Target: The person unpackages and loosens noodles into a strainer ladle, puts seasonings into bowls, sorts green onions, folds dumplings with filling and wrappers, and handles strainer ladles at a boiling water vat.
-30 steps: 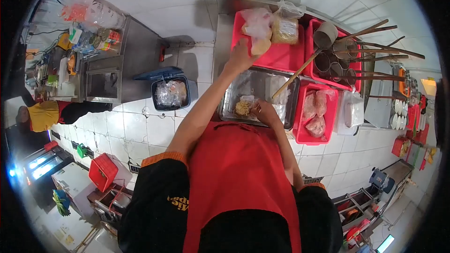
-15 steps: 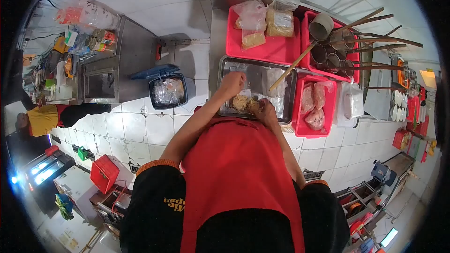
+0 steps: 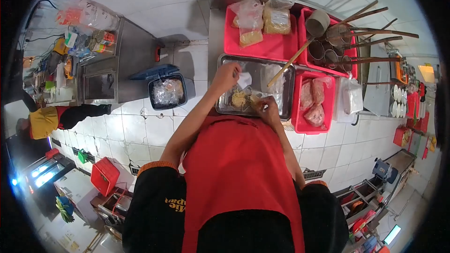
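My left hand (image 3: 227, 78) is over the left part of a metal tray (image 3: 291, 94), its fingers pinched on a small, thin white sheet (image 3: 244, 80). Below that sheet, a nest of yellow noodles (image 3: 240, 99) lies in the tray. My right hand (image 3: 268, 109) is curled at the tray's near edge, its fingers closed on a second clump of noodles (image 3: 256, 100), which they partly hide. Clear plastic packets (image 3: 275, 82) lie in the right part of the tray, beside the tip of a long wooden handle (image 3: 293, 61).
Behind the tray, a red bin (image 3: 262, 52) holds bagged noodles. Another red bin (image 3: 305, 61) holds metal strainers with long handles jutting right. Bagged meat fills a red container (image 3: 301, 128) at the right. A lidded waste bin (image 3: 167, 105) stands left; a person (image 3: 44, 121) is far left.
My left hand has moved slightly left, and a white sheet now shows at its fingers. The right hand has shifted a little right. The view has shifted slightly.
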A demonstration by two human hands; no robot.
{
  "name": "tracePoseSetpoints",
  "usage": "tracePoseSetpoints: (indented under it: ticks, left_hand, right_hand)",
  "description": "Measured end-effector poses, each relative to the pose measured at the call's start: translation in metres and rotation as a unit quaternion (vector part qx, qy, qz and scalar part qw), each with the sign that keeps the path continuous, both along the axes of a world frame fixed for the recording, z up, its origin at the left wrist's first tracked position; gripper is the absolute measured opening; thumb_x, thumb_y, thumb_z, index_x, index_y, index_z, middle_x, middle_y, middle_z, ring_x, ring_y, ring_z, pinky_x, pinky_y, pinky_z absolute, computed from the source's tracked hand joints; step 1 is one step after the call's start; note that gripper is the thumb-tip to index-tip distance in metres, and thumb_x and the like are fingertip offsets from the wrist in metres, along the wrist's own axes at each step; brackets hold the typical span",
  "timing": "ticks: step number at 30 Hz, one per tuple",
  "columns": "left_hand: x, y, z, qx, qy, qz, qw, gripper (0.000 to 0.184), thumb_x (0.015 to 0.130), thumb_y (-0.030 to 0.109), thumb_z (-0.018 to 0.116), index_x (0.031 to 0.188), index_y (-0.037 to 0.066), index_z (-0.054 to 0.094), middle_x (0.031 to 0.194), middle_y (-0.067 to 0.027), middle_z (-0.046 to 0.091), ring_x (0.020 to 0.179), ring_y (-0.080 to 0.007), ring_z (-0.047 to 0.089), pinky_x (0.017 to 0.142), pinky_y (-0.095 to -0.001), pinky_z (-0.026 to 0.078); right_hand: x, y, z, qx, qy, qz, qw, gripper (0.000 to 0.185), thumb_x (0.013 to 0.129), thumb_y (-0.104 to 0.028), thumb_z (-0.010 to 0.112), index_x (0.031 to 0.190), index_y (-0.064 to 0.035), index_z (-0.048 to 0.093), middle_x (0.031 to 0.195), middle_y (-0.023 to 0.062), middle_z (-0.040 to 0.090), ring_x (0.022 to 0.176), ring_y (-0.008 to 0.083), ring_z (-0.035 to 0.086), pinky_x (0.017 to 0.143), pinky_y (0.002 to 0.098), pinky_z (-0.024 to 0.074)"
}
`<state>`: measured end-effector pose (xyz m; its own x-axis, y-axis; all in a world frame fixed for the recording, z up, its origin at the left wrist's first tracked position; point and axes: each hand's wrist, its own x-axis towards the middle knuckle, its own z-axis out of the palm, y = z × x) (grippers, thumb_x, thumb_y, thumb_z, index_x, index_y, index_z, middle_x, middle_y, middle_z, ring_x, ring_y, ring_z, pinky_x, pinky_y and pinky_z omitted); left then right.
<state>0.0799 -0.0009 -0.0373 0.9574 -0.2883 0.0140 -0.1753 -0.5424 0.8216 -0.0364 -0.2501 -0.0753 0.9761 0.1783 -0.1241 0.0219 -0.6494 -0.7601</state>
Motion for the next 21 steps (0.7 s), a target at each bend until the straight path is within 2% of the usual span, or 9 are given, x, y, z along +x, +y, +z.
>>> tracePoseSetpoints:
  ticks: [3, 4, 6, 9, 11, 12, 14, 18, 21]
  left_hand:
    - [0.015, 0.004, 0.011, -0.02, 0.022, 0.065, 0.997, 0.02, 0.075, 0.0, 0.067, 0.094, 0.002, 0.061, 0.092, -0.0155, 0.066, 0.091, -0.0346, 0.065, 0.079, -0.0441, 0.051]
    - [0.018, 0.005, 0.008, 0.035, -0.039, 0.087, 0.995, 0.024, 0.076, 0.0, 0.067, 0.099, 0.003, 0.06, 0.098, -0.0167, 0.064, 0.095, -0.036, 0.063, 0.081, -0.045, 0.05]
    - [0.016, 0.005, 0.0, 0.088, -0.101, 0.109, 0.985, 0.029, 0.077, 0.0, 0.066, 0.105, 0.003, 0.059, 0.104, -0.0179, 0.062, 0.1, -0.0373, 0.061, 0.083, -0.046, 0.05]
    - [-0.002, -0.004, 0.003, 0.142, -0.147, 0.141, 0.969, 0.044, 0.079, 0.003, 0.069, 0.12, 0.007, 0.053, 0.114, -0.0224, 0.056, 0.109, -0.0414, 0.056, 0.091, -0.0495, 0.046]
    - [-0.021, -0.008, 0.005, 0.114, -0.054, 0.035, 0.991, 0.047, 0.078, 0.004, 0.074, 0.121, 0.006, 0.055, 0.113, -0.021, 0.058, 0.111, -0.0377, 0.058, 0.092, -0.0475, 0.047]
    - [-0.031, -0.01, 0.004, 0.115, -0.051, 0.035, 0.991, 0.047, 0.078, 0.004, 0.074, 0.121, 0.006, 0.055, 0.113, -0.021, 0.058, 0.111, -0.0377, 0.058, 0.092, -0.0475, 0.047]
    - [-0.05, -0.016, -0.01, -0.081, 0.079, -0.154, 0.982, 0.047, 0.078, 0.008, 0.078, 0.12, 0.005, 0.056, 0.111, -0.018, 0.062, 0.103, -0.0302, 0.063, 0.087, -0.0424, 0.051]
    - [-0.06, -0.026, -0.022, -0.163, 0.153, -0.123, 0.967, 0.042, 0.078, 0.014, 0.08, 0.113, 0.003, 0.059, 0.099, -0.0133, 0.067, 0.09, -0.0234, 0.067, 0.08, -0.0355, 0.053]
    - [-0.057, -0.021, -0.02, -0.134, 0.165, -0.148, 0.966, 0.038, 0.081, 0.008, 0.077, 0.113, 0.003, 0.058, 0.097, -0.0108, 0.066, 0.079, -0.0187, 0.065, 0.074, -0.0321, 0.054]
  right_hand:
    - [0.001, 0.016, 0.0, 0.021, -0.059, -0.076, 0.995, 0.033, 0.074, -0.009, 0.078, 0.102, -0.0034, 0.062, 0.098, 0.0139, 0.061, 0.078, 0.0249, 0.066, 0.067, 0.0376, 0.0525]
    - [0.002, 0.017, 0.0, 0.02, -0.059, -0.075, 0.995, 0.033, 0.074, -0.009, 0.078, 0.102, -0.0034, 0.062, 0.098, 0.0139, 0.061, 0.078, 0.0249, 0.066, 0.067, 0.0376, 0.0525]
    - [0.004, 0.018, -0.001, -0.035, 0.033, -0.031, 0.998, 0.033, 0.077, -0.012, 0.075, 0.104, -0.0028, 0.06, 0.098, 0.0184, 0.063, 0.087, 0.0392, 0.064, 0.076, 0.0439, 0.0527]
    - [0.005, 0.008, -0.022, 0.026, 0.006, -0.01, 1.0, 0.03, 0.077, -0.01, 0.075, 0.103, -0.0029, 0.061, 0.099, 0.0174, 0.063, 0.084, 0.0345, 0.066, 0.073, 0.0416, 0.0533]
    - [0.001, 0.009, -0.01, 0.057, 0.031, -0.038, 0.997, 0.029, 0.077, -0.008, 0.075, 0.102, -0.0028, 0.062, 0.1, 0.0161, 0.063, 0.083, 0.0312, 0.066, 0.071, 0.0392, 0.0535]
    - [0.0, 0.011, -0.002, 0.088, 0.053, -0.067, 0.992, 0.028, 0.076, -0.007, 0.075, 0.102, -0.0027, 0.062, 0.1, 0.0148, 0.063, 0.082, 0.0279, 0.066, 0.069, 0.0369, 0.0538]
    - [0.0, 0.016, 0.017, 0.116, 0.05, -0.082, 0.989, 0.029, 0.075, -0.005, 0.075, 0.101, -0.0023, 0.063, 0.099, 0.0132, 0.063, 0.082, 0.0246, 0.066, 0.068, 0.0344, 0.0539]
    - [0.0, 0.018, 0.029, 0.136, -0.001, -0.076, 0.988, 0.027, 0.077, 0.0, 0.075, 0.102, -0.0021, 0.063, 0.103, 0.0081, 0.063, 0.086, 0.0153, 0.064, 0.072, 0.0282, 0.0528]
    - [-0.001, 0.02, 0.017, 0.185, -0.069, -0.048, 0.979, 0.029, 0.074, 0.0, 0.076, 0.099, -0.002, 0.063, 0.1, 0.0106, 0.063, 0.084, 0.0197, 0.066, 0.071, 0.0307, 0.0546]
